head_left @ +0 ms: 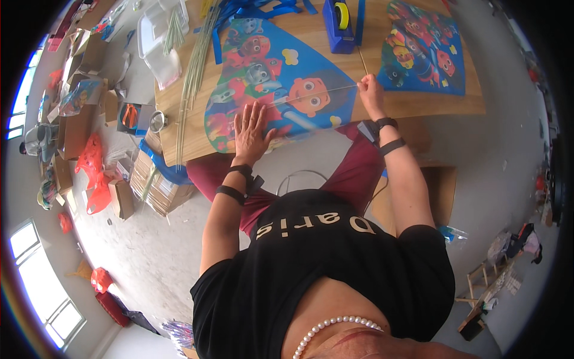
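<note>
One glossy blue cartoon sheet (281,81) is lying flat on the wooden table (430,105), near edge right by the person's side, broad on the left and narrowing to the right. Left hand (251,133) is palm-down on the near part of it, fingers spread and pointing away from the person, not gripping anything as far as I can see. Right hand (372,97) is over by the narrow right end, thumb and fingertips pinched together on a thin pale strip (329,91) (slim stick? clear tape? honestly can't tell from here). What catches my eye is how that strip lies: its long axis runs crossways over the print, heading left from the pinch and slanting a bit toward the person, so it aims at the spread fingers. Right hand is the closer one, being right at its end; the other end gets lost around the left fingertips, and I can't make out whether they touch it. Just beyond the pinching hand sits a blue tape dispenser (338,38) with a yellow roll (345,17), and a second cartoon sheet (426,54) lies off to the right. Bundle of thin sticks (196,69) to the left, blue strips (258,9) at the far side.
</note>
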Demonstrator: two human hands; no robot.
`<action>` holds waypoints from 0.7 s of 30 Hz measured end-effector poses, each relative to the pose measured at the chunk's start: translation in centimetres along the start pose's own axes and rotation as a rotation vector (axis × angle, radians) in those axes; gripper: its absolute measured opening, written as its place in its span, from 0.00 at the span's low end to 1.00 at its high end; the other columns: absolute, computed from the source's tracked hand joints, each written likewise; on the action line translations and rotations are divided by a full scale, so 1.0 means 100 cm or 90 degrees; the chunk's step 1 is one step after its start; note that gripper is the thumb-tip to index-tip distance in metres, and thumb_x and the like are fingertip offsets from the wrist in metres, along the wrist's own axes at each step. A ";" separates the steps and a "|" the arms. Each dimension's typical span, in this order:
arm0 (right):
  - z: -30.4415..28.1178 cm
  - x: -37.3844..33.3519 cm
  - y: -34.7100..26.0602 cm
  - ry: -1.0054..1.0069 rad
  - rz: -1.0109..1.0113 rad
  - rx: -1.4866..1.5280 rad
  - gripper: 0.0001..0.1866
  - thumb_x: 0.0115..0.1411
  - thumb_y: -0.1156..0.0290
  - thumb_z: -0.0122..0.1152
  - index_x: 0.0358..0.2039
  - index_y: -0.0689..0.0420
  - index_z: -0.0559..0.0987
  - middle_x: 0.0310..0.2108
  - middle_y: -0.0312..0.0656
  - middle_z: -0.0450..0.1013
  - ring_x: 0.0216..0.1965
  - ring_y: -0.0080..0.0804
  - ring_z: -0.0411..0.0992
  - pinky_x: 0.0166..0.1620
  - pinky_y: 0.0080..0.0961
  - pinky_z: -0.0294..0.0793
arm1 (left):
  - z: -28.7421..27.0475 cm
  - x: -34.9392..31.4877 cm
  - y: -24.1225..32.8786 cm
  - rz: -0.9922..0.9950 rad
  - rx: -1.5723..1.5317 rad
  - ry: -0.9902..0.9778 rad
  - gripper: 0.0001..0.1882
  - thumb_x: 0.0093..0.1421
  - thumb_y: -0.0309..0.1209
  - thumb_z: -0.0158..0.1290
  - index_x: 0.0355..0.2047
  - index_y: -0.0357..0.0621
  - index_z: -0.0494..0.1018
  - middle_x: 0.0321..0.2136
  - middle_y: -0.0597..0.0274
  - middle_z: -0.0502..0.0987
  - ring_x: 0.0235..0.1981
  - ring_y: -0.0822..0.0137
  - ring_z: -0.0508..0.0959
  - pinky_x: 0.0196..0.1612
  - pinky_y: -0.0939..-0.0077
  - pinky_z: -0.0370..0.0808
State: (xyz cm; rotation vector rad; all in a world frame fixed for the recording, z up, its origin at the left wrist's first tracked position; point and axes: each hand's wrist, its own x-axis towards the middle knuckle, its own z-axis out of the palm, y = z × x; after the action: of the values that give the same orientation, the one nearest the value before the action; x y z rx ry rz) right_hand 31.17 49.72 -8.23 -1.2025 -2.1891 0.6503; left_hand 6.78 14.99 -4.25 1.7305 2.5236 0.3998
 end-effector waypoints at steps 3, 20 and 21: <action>0.002 -0.003 -0.002 0.012 0.011 0.005 0.11 0.57 0.72 0.69 0.36 0.57 0.74 0.30 0.45 0.77 0.34 0.46 0.78 0.38 0.39 0.75 | 0.000 -0.001 0.000 -0.001 0.000 -0.001 0.41 0.65 0.53 0.52 0.74 0.55 0.52 0.75 0.62 0.48 0.76 0.55 0.45 0.74 0.46 0.42; 0.025 -0.072 -0.129 -0.140 -0.460 0.078 0.20 0.66 0.73 0.56 0.59 0.58 0.74 0.60 0.46 0.70 0.61 0.48 0.67 0.62 0.43 0.66 | 0.003 0.000 -0.002 -0.006 0.012 -0.020 0.41 0.66 0.53 0.51 0.74 0.54 0.52 0.75 0.60 0.47 0.76 0.54 0.44 0.74 0.45 0.41; 0.033 -0.079 -0.138 -0.175 -0.476 0.058 0.24 0.66 0.69 0.57 0.62 0.58 0.71 0.63 0.47 0.68 0.64 0.47 0.65 0.65 0.44 0.62 | 0.003 0.001 -0.001 0.001 0.014 -0.022 0.41 0.66 0.53 0.51 0.74 0.54 0.52 0.75 0.60 0.47 0.76 0.54 0.44 0.74 0.45 0.41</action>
State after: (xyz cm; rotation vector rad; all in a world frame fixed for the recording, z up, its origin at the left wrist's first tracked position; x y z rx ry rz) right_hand 24.26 35.77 -3.67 -0.1929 -2.5537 0.5943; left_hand 6.69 15.11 -4.54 1.7311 2.5129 0.3396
